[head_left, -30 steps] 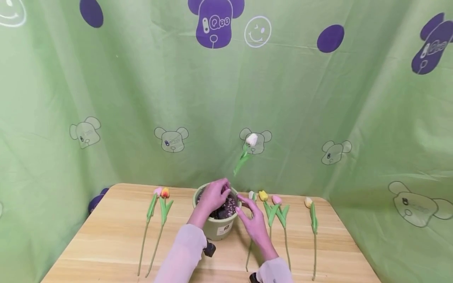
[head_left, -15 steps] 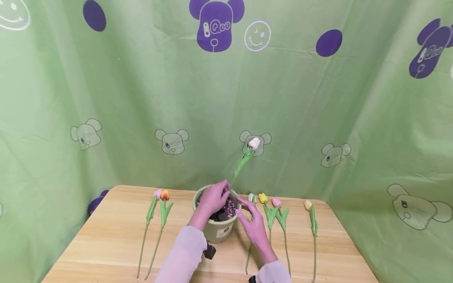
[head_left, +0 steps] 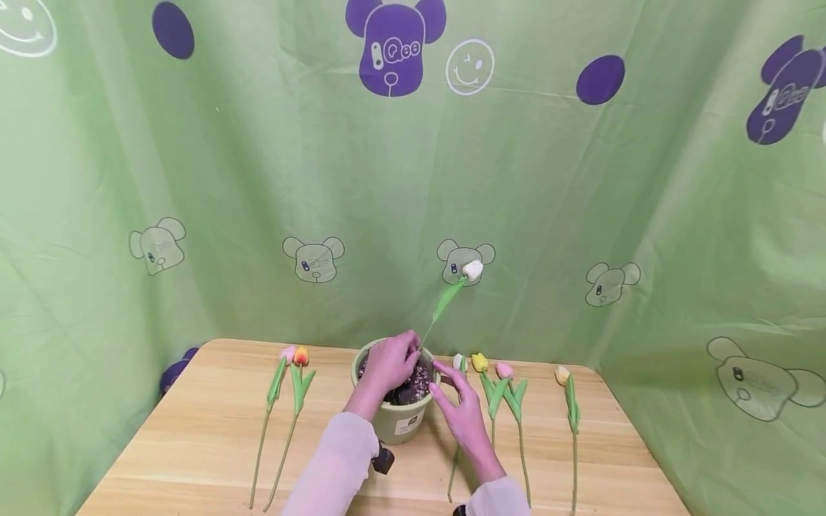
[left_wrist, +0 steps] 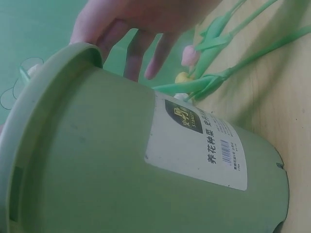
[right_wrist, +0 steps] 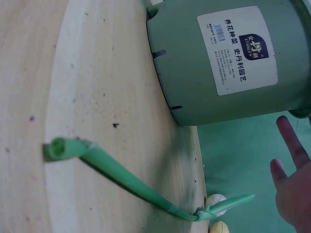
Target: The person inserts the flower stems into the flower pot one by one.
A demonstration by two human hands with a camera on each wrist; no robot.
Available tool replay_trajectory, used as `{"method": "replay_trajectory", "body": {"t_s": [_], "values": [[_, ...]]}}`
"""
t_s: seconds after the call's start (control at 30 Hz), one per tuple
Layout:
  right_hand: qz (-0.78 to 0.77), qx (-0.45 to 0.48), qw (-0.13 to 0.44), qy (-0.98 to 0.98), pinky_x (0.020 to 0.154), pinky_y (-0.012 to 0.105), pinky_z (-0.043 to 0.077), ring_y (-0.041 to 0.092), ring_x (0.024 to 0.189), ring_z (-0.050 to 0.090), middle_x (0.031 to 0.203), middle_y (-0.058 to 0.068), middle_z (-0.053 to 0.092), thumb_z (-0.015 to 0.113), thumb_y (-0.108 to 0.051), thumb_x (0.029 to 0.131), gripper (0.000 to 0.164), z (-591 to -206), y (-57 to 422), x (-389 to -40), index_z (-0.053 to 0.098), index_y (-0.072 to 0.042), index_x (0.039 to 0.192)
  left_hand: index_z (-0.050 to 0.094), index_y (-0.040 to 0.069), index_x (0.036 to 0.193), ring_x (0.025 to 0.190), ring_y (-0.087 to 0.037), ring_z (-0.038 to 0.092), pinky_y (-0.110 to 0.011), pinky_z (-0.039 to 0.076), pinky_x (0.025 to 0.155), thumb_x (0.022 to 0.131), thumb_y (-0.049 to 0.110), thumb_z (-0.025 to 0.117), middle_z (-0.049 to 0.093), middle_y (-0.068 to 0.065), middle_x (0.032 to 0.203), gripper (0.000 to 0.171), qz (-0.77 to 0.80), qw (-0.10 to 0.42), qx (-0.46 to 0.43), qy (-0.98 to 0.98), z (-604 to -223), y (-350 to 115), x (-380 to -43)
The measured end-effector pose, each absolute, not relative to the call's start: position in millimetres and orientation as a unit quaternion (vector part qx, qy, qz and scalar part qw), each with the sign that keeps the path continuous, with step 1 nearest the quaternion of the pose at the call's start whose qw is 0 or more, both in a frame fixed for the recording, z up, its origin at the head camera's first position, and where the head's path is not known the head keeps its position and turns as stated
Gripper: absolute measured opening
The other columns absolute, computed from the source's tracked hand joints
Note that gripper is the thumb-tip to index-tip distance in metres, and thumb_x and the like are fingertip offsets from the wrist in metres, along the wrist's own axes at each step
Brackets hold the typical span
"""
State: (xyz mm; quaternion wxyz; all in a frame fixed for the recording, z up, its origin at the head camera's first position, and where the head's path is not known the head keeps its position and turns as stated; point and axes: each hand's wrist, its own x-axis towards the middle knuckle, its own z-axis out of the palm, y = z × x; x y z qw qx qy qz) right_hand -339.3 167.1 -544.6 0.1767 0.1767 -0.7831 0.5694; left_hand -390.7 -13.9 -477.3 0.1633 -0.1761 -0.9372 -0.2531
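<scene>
A green flowerpot holding dark, speckled soil stands on the table. My left hand reaches over its near rim, with thumb and fingertips pinching the low stem of a white tulip. That tulip leans to the right, its bloom well above the pot. At the right side of the rim, my right hand rests with thumb and index finger touching the edge; its other fingers spread loosely outside the pot in the left wrist view. The pot's label shows clearly there. The stem's lower end is hidden.
A pink tulip and an orange-red tulip lie left of the pot. To its right lie white, yellow and pink tulips, then a cream one. Behind hangs a green curtain.
The white tulip's bloom has tipped right and a little lower, and more of its stem shows beside my left fingers. Both hands have stayed almost still at the pot.
</scene>
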Motion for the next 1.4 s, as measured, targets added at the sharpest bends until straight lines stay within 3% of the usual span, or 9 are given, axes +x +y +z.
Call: {"method": "replay_trajectory", "body": {"t_s": [0.23, 0.53, 0.93, 1.4], "values": [[0.568, 0.182, 0.184, -0.781, 0.117, 0.066, 0.041, 0.029, 0.125, 0.061, 0.145, 0.002, 0.062, 0.071, -0.019, 0.099, 0.045, -545, 167, -340, 0.061, -0.021, 0.142, 0.068, 0.019, 0.112, 0.083, -0.019, 0.067, -0.039, 0.061, 0.082, 0.097, 0.025, 0.072, 0.07, 0.005, 0.089, 0.017, -0.245, 0.167, -0.174, -0.939, -477, -13, -391], [0.568, 0.191, 0.19, -0.778, 0.115, 0.071, 0.04, 0.033, 0.124, 0.061, 0.144, 0.008, 0.063, 0.069, -0.017, 0.1, 0.043, -545, 167, -341, 0.061, -0.018, 0.142, 0.068, 0.019, 0.112, 0.081, -0.017, 0.067, -0.038, 0.061, 0.081, 0.096, 0.026, 0.074, 0.071, 0.006, 0.09, 0.019, -0.25, 0.171, -0.176, -0.937, -477, -13, -391], [0.564, 0.174, 0.179, -0.787, 0.118, 0.066, 0.04, 0.025, 0.125, 0.06, 0.145, 0.001, 0.062, 0.07, -0.02, 0.099, 0.045, -546, 168, -340, 0.06, -0.02, 0.143, 0.068, 0.019, 0.116, 0.084, -0.014, 0.068, -0.037, 0.062, 0.085, 0.096, 0.024, 0.073, 0.073, 0.006, 0.095, 0.021, -0.301, 0.171, -0.174, -0.922, -477, -15, -391], [0.572, 0.167, 0.169, -0.785, 0.117, 0.069, 0.039, 0.029, 0.128, 0.058, 0.147, 0.002, 0.06, 0.07, -0.022, 0.099, 0.046, -544, 167, -337, 0.059, -0.017, 0.144, 0.069, 0.017, 0.117, 0.086, -0.013, 0.07, -0.033, 0.064, 0.082, 0.095, 0.015, 0.073, 0.074, 0.003, 0.101, 0.022, -0.385, 0.201, -0.178, -0.883, -457, -35, -371]]}}
